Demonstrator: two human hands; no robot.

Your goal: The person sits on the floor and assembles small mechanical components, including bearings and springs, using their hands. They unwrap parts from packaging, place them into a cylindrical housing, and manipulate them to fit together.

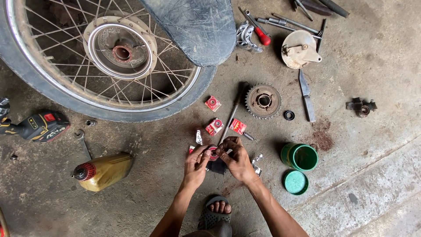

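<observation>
Both hands meet over the concrete floor [144, 166]. The left hand [196, 161] and right hand [237, 159] pinch one small round bearing [213, 152] between their fingertips, its flat face up, equally near both. Beyond the bearing lie three red packets [214, 126]; the sprocket [263, 101] sits farther, right of them.

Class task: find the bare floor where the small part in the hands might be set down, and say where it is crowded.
Bare floor lies between the yellow oil bottle and the left hand, and right of the green tub. Crowded: around both hands, with red packets, foil scraps and the sprocket; also the tools at top.
</observation>
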